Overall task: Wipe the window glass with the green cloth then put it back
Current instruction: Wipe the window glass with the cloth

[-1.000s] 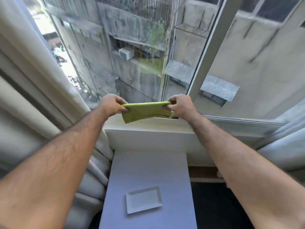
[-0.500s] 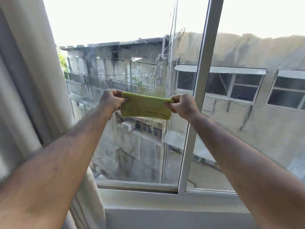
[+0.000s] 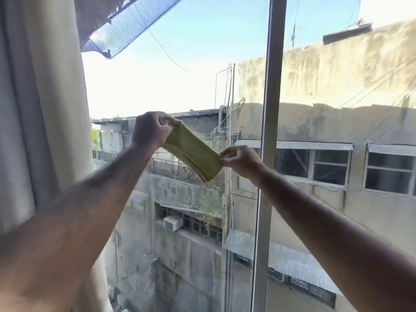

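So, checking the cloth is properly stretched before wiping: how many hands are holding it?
2. The left hand pinches the upper end of the green cloth, raised higher; the right hand pinches the lower end, beside the window frame.

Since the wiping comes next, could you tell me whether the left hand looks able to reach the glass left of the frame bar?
Probably yes: the left hand, gripping the green cloth, is raised before that pane with nothing between.
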Demonstrator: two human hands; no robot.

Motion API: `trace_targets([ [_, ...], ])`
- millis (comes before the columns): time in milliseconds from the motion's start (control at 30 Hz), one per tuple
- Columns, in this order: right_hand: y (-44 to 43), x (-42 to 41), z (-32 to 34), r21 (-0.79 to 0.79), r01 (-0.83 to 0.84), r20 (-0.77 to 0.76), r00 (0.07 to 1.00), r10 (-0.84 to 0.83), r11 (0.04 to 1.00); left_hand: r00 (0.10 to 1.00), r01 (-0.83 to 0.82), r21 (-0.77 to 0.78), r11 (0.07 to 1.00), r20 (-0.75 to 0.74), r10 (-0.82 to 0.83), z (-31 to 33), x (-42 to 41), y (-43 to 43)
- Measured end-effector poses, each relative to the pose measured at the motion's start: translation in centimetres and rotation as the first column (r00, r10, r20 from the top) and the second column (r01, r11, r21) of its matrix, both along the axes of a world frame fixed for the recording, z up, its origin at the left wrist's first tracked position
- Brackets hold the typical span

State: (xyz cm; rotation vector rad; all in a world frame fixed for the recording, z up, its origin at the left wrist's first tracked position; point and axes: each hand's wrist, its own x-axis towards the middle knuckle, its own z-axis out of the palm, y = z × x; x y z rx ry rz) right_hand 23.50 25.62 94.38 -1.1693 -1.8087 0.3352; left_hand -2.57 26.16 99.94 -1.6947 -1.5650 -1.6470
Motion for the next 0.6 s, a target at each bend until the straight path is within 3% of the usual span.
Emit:
trace_targets([
  [100, 1.2, 1.0, 1.2, 0.264, 0.163, 0.09, 0.977, -0.193, 0.951, 0.992, -0.058, 0.071, 0.996, -0.108, 0.065, 1.7, 1.2, 0.9],
  [200, 3.4, 3.5, 2.6, 0.552, 0.382, 0.111, 0.848, -0.519, 0.741, 0.979, -0.073, 0.153, 0.985, -0.178, 0.1, 2.1, 1.9, 2.4],
  [333, 7.6, 7.3, 2.5, 0.579, 0.486, 0.102, 0.754, -0.649, 0.655, 0.967, -0.073, 0.26, 0.963, -0.218, 0.133, 0.7, 1.5, 6.2],
  [433, 10.8, 9.1, 1.0, 0.668, 0.448, 0.137, 0.711, -0.69, 0.594, 0.958, 0.062, 0.32, 0.945, -0.284, 0.033, -2.1, 1.5, 9.4],
  [600, 14.3, 9.1, -0.4, 0.735, 0.484, -0.009, 0.706, -0.708, 0.474, 0.943, 0.049, 0.289, 0.956, -0.329, 0.051, -7.2, 0.6, 15.1],
])
